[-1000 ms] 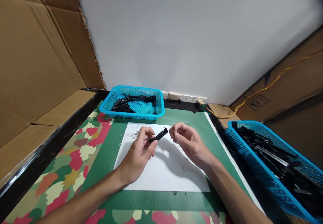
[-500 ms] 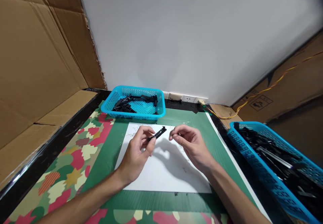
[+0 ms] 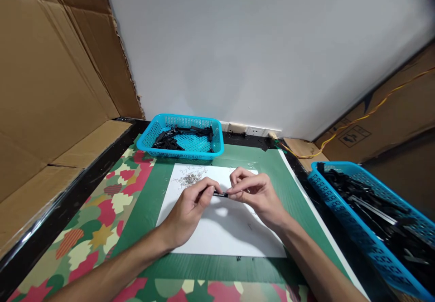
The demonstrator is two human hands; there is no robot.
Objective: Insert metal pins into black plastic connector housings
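My left hand pinches a slim black plastic part between thumb and fingers, above a white sheet of paper. At the part's right end, the thumb and forefinger of my right hand are pressed together against it. Whatever tiny thing those fingertips hold is hidden. A loose heap of small thin metal pieces, like little wire springs, lies on the paper behind my left hand.
A blue basket with several black parts stands at the back by the wall. Another blue basket, full of long black parts, is at the right. Wall sockets and a yellow cable are behind. Cardboard rises at the left.
My hands have come together. The black part has turned from a slant to nearly level, and my right fingertips now meet its end. The metal heap has come into sight.
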